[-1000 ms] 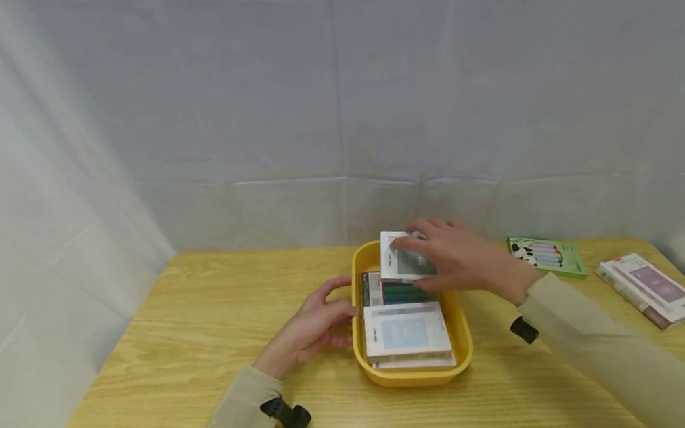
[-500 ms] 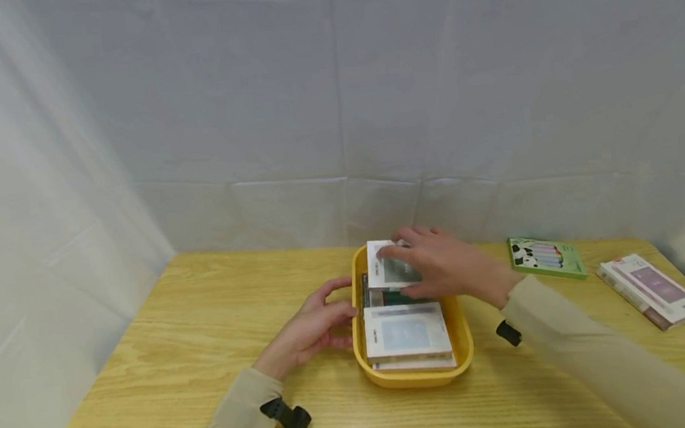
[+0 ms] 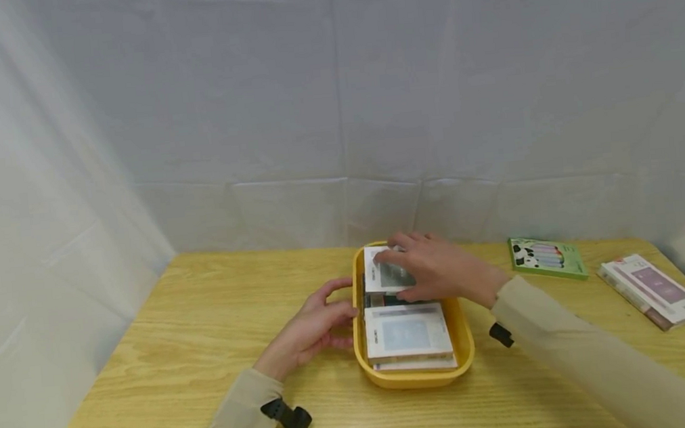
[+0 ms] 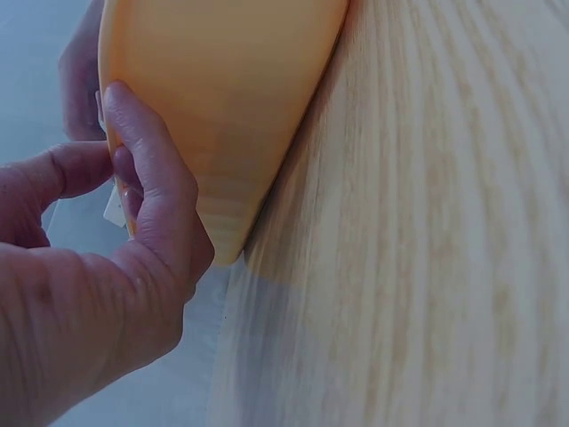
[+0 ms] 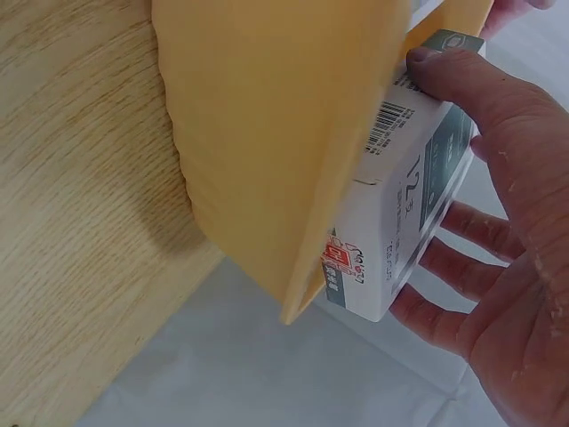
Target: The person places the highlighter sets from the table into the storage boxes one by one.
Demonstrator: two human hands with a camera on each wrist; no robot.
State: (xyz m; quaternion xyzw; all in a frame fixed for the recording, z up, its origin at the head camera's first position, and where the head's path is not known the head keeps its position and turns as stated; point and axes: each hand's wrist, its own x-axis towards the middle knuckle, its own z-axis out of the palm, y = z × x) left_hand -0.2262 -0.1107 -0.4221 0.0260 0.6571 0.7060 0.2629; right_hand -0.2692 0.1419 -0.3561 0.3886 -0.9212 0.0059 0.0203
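Observation:
A yellow plastic basket (image 3: 464, 346) stands on the wooden table. My left hand (image 3: 310, 329) holds its left rim, thumb and curled fingers at the edge in the left wrist view. My right hand (image 3: 435, 267) grips a white cardboard box (image 5: 400, 205) with a dark green panel and a barcode, thumb on one side and fingers on the other. That box is at the basket's far end, partly below the rim. Another white box (image 3: 408, 330) with a pale blue panel lies at the near end on a further flat pack. Between them a dark green striped pack (image 3: 380, 299) shows partly.
Right of the basket lies a green panda-print box (image 3: 548, 258) with pictured pens. Farther right is a white box (image 3: 655, 288) with a purple panel. White sheeting (image 3: 284, 110) hangs behind the table (image 3: 206, 334) and at both sides.
My right hand has moved left and down with the white box, lowering it into the basket's far end. The left hand has stayed at the rim.

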